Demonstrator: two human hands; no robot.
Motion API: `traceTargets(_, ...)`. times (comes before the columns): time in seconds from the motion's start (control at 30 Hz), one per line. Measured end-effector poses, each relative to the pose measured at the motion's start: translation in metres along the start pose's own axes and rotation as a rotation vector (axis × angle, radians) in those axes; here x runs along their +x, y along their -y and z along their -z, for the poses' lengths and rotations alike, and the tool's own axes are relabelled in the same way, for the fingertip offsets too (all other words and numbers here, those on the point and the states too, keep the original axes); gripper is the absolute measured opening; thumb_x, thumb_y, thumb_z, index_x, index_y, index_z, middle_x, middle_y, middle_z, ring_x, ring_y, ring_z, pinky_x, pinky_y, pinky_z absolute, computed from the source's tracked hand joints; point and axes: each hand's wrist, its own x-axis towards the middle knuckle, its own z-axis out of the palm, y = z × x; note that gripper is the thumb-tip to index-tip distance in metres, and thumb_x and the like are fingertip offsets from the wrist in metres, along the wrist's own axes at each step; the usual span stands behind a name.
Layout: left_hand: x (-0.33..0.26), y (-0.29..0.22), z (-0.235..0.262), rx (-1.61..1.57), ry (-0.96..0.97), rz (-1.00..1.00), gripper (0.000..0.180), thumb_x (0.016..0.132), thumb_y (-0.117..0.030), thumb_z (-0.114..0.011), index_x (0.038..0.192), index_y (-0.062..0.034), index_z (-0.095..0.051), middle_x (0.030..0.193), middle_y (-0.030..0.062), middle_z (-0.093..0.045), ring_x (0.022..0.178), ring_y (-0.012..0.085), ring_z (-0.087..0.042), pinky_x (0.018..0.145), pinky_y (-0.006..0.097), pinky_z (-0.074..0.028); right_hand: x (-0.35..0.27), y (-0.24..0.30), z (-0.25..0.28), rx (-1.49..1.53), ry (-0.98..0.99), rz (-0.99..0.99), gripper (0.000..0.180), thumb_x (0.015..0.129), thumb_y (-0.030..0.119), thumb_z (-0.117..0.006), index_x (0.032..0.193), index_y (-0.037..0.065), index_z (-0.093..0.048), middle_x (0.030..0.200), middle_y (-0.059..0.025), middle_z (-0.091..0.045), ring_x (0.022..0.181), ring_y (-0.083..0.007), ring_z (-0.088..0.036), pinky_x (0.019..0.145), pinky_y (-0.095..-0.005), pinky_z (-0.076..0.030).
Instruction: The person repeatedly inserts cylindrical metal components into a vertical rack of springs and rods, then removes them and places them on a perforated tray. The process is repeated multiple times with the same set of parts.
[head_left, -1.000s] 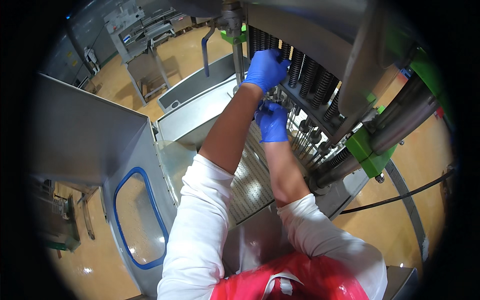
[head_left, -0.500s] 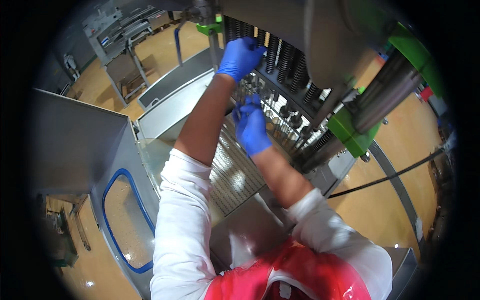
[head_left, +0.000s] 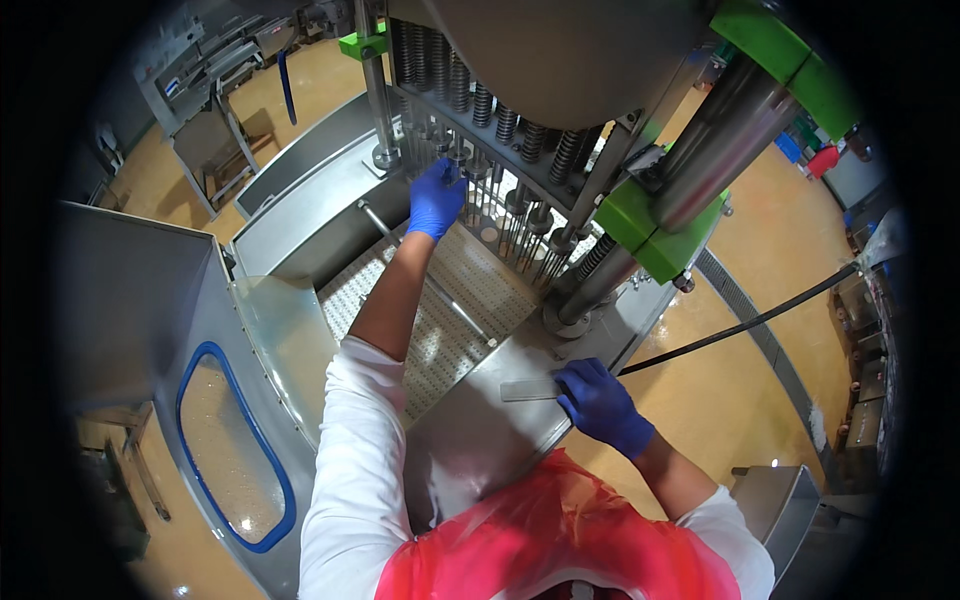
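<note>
Fingers of your right blue-gloved hand pinch the flat translucent strip over the grey steel ledge; your left blue-gloved hand, its grip hidden, needs care beside thin metal needles.

The left arm stretches far ahead and left of the red apron, its white left sleeve pushed back to bare the left forearm; the blue-gloved left hand has its fingers bent forward. Nearer, just ahead and right of the apron, the blue-gloved right hand lies back up, fingers curled leftward, the right forearm slanting inward to it.
</note>
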Motion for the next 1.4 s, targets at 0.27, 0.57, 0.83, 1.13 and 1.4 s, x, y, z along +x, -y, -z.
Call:
traceTargets(0.27,0.006,0.02,-0.004,-0.004,0.118,0.103,0.039,0.088,-0.015,-0.077,0.121,0.0015,-0.068,0.099,0.0113,-0.076,0.087,0.0138,-0.068,0.082,0.03,-0.055,0.01,0.004,-0.003,-0.236,0.111,0.036,0.017,0.089,0.018,-0.064,0.094,0.005,-0.054,0.086,-0.012,-0.059,0.08,-0.0312,-0.065,0.064,-0.0434,-0.056)
traceTargets(0.57,-0.003,0.014,0.007,-0.123,0.098,0.097,0.038,0.084,-0.018,-0.077,0.118,-0.0023,-0.071,0.103,0.0193,-0.075,0.092,0.0296,-0.074,0.085,0.036,-0.056,0.221,0.097,0.069,0.219,-0.617,0.11,0.02,0.101,0.012,-0.056,0.118,0.002,-0.056,0.086,-0.0232,-0.068,0.076,-0.0384,-0.071,0.061,-0.0451,-0.055)
traceTargets(0.83,0.0,0.014,0.001,-0.112,0.079,0.098,0.038,0.085,-0.019,-0.075,0.119,-0.0016,-0.071,0.108,0.0208,-0.073,0.098,0.0343,-0.072,0.089,0.037,-0.056,0.288,0.027,0.001,-0.193,-0.462,-0.225,0.018,0.1,0.019,-0.054,0.105,0.003,-0.062,0.068,-0.0224,-0.067,0.065,-0.0429,-0.069,0.056,-0.0506,-0.054)
traceTargets(1.13,-0.004,0.002,0.008,-0.085,0.084,0.065,0.039,0.087,-0.018,-0.075,0.121,-0.0002,-0.07,0.111,0.0206,-0.074,0.1,0.0296,-0.073,0.09,0.035,-0.056,0.291,0.035,-0.002,-0.157,-0.545,-0.179,0.017,0.097,0.018,-0.055,0.103,0.003,-0.061,0.071,-0.0236,-0.067,0.067,-0.0434,-0.069,0.057,-0.0525,-0.055)
traceTargets(1.4,-0.003,0.011,-0.002,-0.12,0.072,0.102,0.039,0.085,-0.018,-0.076,0.12,-0.0012,-0.071,0.111,0.0201,-0.074,0.101,0.0293,-0.073,0.091,0.036,-0.056,0.293,0.018,-0.008,-0.159,-0.555,-0.144,0.02,0.099,0.02,-0.054,0.108,0.004,-0.06,0.073,-0.0246,-0.067,0.066,-0.0421,-0.069,0.057,-0.0515,-0.056)
